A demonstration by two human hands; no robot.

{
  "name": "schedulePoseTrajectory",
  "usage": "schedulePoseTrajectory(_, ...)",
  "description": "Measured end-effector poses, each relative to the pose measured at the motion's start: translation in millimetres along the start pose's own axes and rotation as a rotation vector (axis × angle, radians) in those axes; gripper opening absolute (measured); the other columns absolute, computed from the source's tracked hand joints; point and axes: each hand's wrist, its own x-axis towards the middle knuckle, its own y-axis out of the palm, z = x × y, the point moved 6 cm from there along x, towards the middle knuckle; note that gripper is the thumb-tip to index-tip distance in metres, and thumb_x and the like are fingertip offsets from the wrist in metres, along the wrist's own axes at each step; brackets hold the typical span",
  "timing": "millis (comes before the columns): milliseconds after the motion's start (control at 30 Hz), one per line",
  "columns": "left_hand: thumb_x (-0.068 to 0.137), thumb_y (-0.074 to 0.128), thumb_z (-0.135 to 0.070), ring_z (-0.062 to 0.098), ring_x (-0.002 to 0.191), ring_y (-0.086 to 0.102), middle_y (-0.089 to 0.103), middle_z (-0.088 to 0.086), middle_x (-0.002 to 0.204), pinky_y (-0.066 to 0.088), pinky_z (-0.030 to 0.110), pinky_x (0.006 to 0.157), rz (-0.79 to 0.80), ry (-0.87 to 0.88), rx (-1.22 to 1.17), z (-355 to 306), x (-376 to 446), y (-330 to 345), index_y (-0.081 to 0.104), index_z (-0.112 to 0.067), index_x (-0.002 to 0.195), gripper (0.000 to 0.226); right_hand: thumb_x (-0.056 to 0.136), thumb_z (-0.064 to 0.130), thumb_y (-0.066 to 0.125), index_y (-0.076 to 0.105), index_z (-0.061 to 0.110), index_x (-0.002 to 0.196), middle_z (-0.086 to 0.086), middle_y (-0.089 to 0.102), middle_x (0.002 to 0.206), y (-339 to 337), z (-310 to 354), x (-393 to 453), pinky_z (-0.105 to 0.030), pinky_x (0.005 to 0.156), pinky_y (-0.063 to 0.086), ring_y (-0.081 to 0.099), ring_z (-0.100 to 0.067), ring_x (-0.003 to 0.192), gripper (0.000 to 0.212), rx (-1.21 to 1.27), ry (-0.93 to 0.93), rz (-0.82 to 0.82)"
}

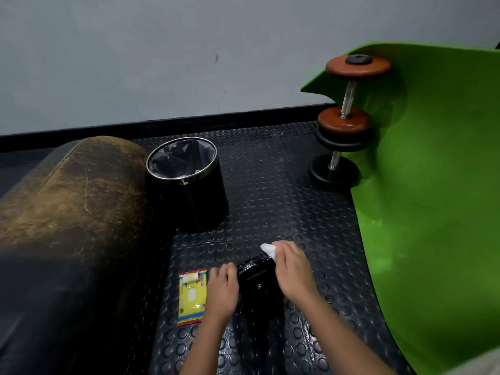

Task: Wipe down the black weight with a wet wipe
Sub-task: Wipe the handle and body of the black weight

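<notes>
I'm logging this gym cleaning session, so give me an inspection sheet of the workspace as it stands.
Surface: black studded rubber floor, glossy near the weight.
Job's things: black weight on the floor between the hands; white wet wipe at its far end; yellow wipe pack lying flat to its left.
Clutter: lined black bin; two dumbbells standing on end.
Grippers: left hand steadies the weight; right hand grips the wipe.
Cables: nothing seen.
Surroundings: worn brown bench pad, green mat, grey wall.
</notes>
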Motion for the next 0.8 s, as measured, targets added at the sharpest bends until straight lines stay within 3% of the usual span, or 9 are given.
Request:
schedulePoseTrajectory(100,0.102,0.024,-0.024,0.021,0.085,0.044,0.05,0.001,0.08,0.034,0.025,0.069,-0.022,-0.023,-0.072,-0.2,-1.0,-0.1,0.036,-0.022,0.069,0.035,0.106,0.037,0.029,0.054,0.029,0.139,0.021,0.043,0.144,5.4,14.7,-17.2,-0.03,0.121,0.016,0.02,-0.004,0.146,0.042,-0.056,-0.144,-0.027)
schedulePoseTrajectory(200,0.101,0.025,-0.037,0.021,0.091,0.054,0.059,0.0,0.089,0.04,0.035,0.08,0.023,-0.039,-0.076,3.9,0.6,-2.6,0.051,-0.02,0.077,0.04,0.106,0.038,0.03,0.056,0.031,0.137,0.022,0.045,0.143,5.2,14.0,-18.0,-0.029,0.121,0.015,0.021,-0.001,0.145,0.041,-0.051,-0.176,-0.031)
schedulePoseTrajectory(267,0.101,0.025,-0.043,0.018,0.103,0.055,0.063,0.0,0.105,0.04,0.034,0.09,0.087,-0.048,-0.035,6.5,1.3,-3.5,0.062,-0.016,0.099,0.046,0.106,0.038,0.029,0.056,0.027,0.138,0.016,0.046,0.147,2.7,3.4,-7.8,-0.032,0.121,0.021,0.024,-0.004,0.145,0.043,-0.017,-0.104,-0.026)
schedulePoseTrajectory(367,0.1,0.025,-0.048,0.015,0.118,0.051,0.059,-0.003,0.122,0.038,0.034,0.103,0.148,-0.035,-0.013,10.2,0.2,-3.7,0.059,-0.016,0.124,0.052,0.107,0.037,0.024,0.047,0.019,0.146,0.005,0.036,0.157,1.1,-8.8,7.4,-0.032,0.121,0.02,0.02,-0.01,0.149,0.049,0.067,0.105,0.039)
schedulePoseTrajectory(500,0.095,0.026,-0.059,0.012,0.114,0.054,0.063,-0.007,0.115,0.042,0.038,0.101,0.13,-0.053,-0.071,19.6,-3.0,-3.5,0.062,-0.026,0.115,0.053,0.108,0.031,0.025,0.025,0.012,0.156,-0.005,0.012,0.165,7.7,6.5,-1.0,-0.033,0.121,0.013,0.009,-0.019,0.152,0.052,0.206,0.281,-0.032)
schedulePoseTrajectory(567,0.09,0.026,-0.067,0.01,0.108,0.057,0.064,-0.009,0.107,0.044,0.038,0.097,0.117,-0.065,-0.097,24.4,-5.5,-2.3,0.063,-0.033,0.106,0.053,0.107,0.026,0.029,0.012,0.01,0.158,-0.009,0.002,0.166,17.2,20.5,-16.9,-0.034,0.118,0.022,0.016,-0.027,0.151,0.056,0.254,0.352,-0.12)
schedulePoseTrajectory(667,0.084,0.027,-0.073,0.009,0.103,0.059,0.066,-0.011,0.1,0.046,0.036,0.095,0.124,-0.06,-0.116,24.9,-8.6,-2.7,0.064,-0.036,0.098,0.054,0.105,0.026,0.034,0.002,0.007,0.158,-0.021,0.032,0.156,41.1,36.6,-36.5,-0.034,0.104,0.038,0.046,-0.035,0.133,0.064,0.337,0.525,-0.122)
schedulePoseTrajectory(733,0.087,0.03,-0.068,0.009,0.104,0.058,0.067,-0.013,0.101,0.046,0.036,0.094,0.139,-0.051,-0.135,22.3,-11.9,-2.9,0.065,-0.036,0.102,0.049,0.105,0.027,0.036,0.014,0.002,0.153,-0.025,0.057,0.131,55.6,43.6,-42.1,-0.032,0.091,0.045,0.059,-0.036,0.115,0.059,0.462,0.657,-0.082)
schedulePoseTrajectory(800,0.087,0.032,-0.067,0.009,0.105,0.059,0.068,-0.015,0.1,0.047,0.036,0.094,0.138,-0.053,-0.155,22.4,-15.5,-1.3,0.065,-0.038,0.105,0.047,0.104,0.026,0.037,0.032,-0.002,0.141,-0.023,0.063,0.119,61.6,46.3,-39.1,-0.031,0.085,0.046,0.062,-0.035,0.105,0.046,0.585,0.713,-0.082)
